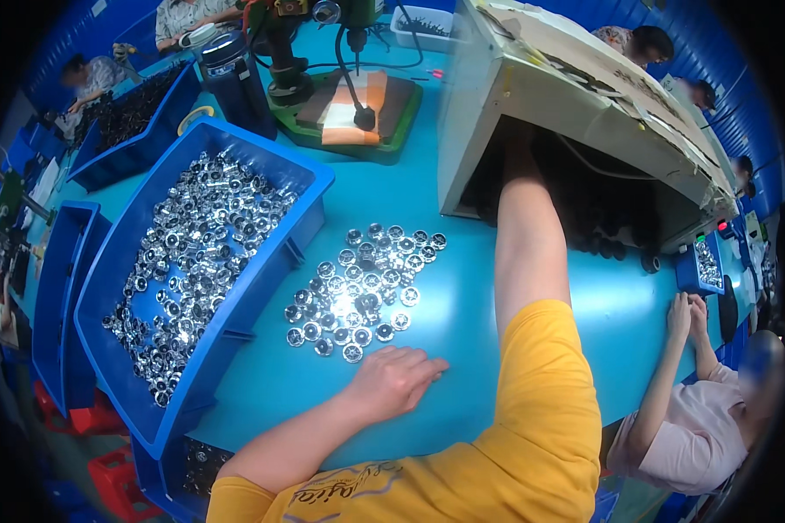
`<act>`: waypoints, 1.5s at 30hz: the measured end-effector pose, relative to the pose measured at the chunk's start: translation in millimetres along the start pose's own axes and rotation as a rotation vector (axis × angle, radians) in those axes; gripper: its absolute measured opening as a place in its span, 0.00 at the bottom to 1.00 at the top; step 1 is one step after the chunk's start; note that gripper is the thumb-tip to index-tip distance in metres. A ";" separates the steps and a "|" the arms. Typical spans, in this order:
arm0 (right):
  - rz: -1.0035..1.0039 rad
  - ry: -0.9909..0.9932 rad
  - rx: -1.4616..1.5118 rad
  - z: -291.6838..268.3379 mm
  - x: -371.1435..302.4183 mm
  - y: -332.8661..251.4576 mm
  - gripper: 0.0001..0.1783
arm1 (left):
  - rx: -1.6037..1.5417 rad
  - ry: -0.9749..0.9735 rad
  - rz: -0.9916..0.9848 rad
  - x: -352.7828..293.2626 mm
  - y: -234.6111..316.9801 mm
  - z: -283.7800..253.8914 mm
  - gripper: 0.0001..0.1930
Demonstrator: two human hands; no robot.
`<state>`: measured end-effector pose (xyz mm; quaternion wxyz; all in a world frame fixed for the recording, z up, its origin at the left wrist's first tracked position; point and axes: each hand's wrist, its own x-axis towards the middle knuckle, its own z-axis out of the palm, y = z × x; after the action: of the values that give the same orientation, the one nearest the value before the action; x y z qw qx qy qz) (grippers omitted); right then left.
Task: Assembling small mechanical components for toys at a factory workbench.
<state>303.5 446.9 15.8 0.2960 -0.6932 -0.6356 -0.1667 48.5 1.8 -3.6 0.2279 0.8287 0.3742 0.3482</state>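
My left hand (397,379) rests on the blue-green tabletop with its fingers curled in. Whatever they hold, if anything, is hidden underneath. Just beyond it lies a loose group of small shiny chrome wheels (351,292) with dark centres. My right forearm (532,235) reaches into the dark opening of a worn cream-coloured box (475,144), and the hand there is lost in shadow. Dark round parts (615,248) crowd the lower edge of that opening.
A blue bin (275,261) of chrome wheels stands at left, beside another blue bin (52,322). Beyond are a dark flask (235,83) and a green-based drill press (388,144). A co-worker's hands (691,305) are at the right near a small blue bin (689,272).
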 end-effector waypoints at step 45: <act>-0.124 0.019 0.150 -123.0 -123.6 2.1 0.38 | -0.093 0.036 0.024 -14.5 2.0 -0.4 0.06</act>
<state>306.5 273.6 34.9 0.3423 -0.6268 -0.6852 -0.1430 42.2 -10.7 -8.0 0.2551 0.8154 0.3517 0.3827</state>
